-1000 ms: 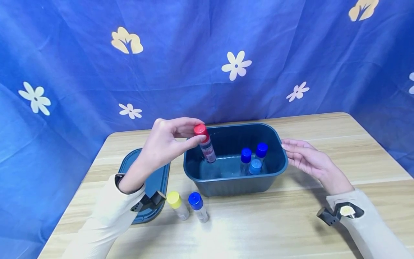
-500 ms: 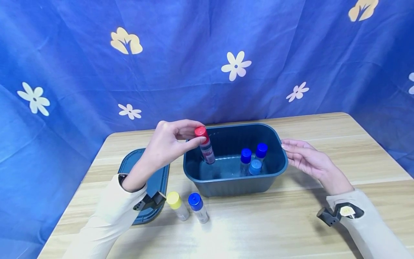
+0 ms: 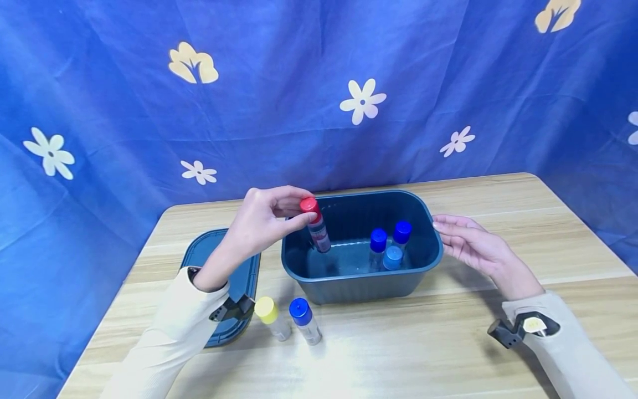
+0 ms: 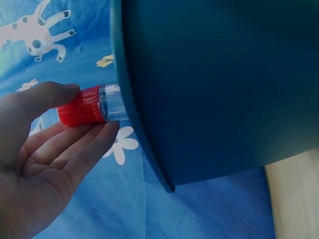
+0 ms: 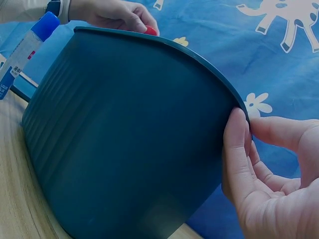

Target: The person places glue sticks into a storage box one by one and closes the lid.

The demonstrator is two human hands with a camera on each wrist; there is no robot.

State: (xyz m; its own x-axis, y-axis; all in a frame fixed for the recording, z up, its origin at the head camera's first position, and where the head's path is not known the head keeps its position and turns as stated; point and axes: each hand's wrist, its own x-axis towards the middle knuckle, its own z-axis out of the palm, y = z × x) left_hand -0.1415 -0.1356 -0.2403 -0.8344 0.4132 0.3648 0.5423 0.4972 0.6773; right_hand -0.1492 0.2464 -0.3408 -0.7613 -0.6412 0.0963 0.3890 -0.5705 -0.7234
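My left hand (image 3: pixel 261 221) pinches the red cap of a clear glue bottle (image 3: pixel 320 237) between thumb and fingers. The bottle leans slightly, its lower part inside the left end of a dark teal plastic bin (image 3: pixel 359 289). In the left wrist view, the bin wall hides most of the bottle beyond its red cap (image 4: pixel 79 107). At the bin's right end, my right hand (image 3: pixel 473 244) pinches the rim, thumb and fingers on either side of the wall. Two dark-blue-capped bottles (image 3: pixel 378 241) and a light-blue-capped bottle (image 3: pixel 392 258) stand together inside the bin's right half.
A yellow-capped bottle (image 3: pixel 273 318) and a blue-capped glue bottle (image 3: pixel 305 321) stand on the wooden table (image 3: pixel 399 354) in front of the bin. To the left lies a teal lid (image 3: pixel 241 285), partly under my left forearm. Behind the table hangs a blue patterned cloth (image 3: pixel 279 111).
My left hand has lowered a little with the red-capped glue bottle, its forearm shifting slightly right. The right hand keeps its grip on the bin rim.
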